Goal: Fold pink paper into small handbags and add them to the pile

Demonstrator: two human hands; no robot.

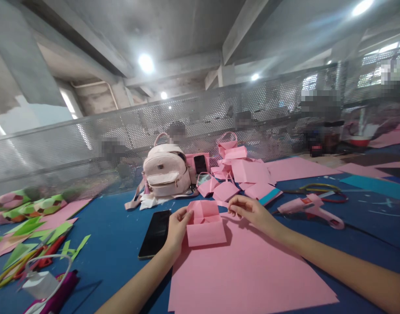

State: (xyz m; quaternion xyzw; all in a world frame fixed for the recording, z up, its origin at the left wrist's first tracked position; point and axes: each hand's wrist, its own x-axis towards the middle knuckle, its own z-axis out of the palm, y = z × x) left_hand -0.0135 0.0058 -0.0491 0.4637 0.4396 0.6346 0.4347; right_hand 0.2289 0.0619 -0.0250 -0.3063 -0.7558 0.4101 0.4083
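Observation:
A folded pink paper piece (205, 222) lies on a large pink sheet (245, 270) on the blue table. My left hand (177, 226) pinches the folded piece's left edge, fingers closed on it. My right hand (249, 209) pinches a thin pink paper strip (223, 204) at the piece's upper right corner. A black phone (155, 233) lies just left of my left hand.
A pink backpack (165, 170) and a pile of folded pink paper bags (242, 172) stand behind. A pink glue gun (313, 209) and scissors (317, 191) lie at right. Green paper scraps (33, 231) and tools lie at left. A perforated metal screen (89, 148) closes the table's far side.

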